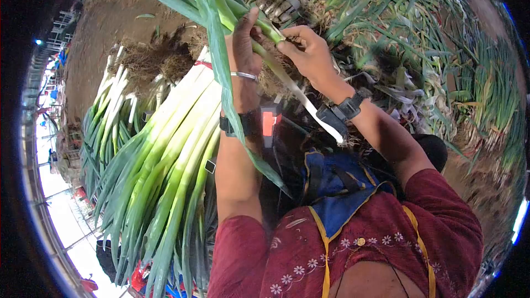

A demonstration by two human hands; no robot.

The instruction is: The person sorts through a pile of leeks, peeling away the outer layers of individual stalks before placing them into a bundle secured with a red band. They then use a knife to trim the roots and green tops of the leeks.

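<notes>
Left hand clamping long green-white leek stalk; right hand fingers pinching its skin. Likely handling light, firm, leaves flopping; gripping shank safest.

The person wears a dark red short-sleeved top printed with small white flowers and edged in yellow piping. A blue cloth with a yellow border hangs at the chest. Below the left hand, a thin silver bangle circles the wrist, with a black strap further down. Behind the right hand, a black wristband carries a dark block.
</notes>
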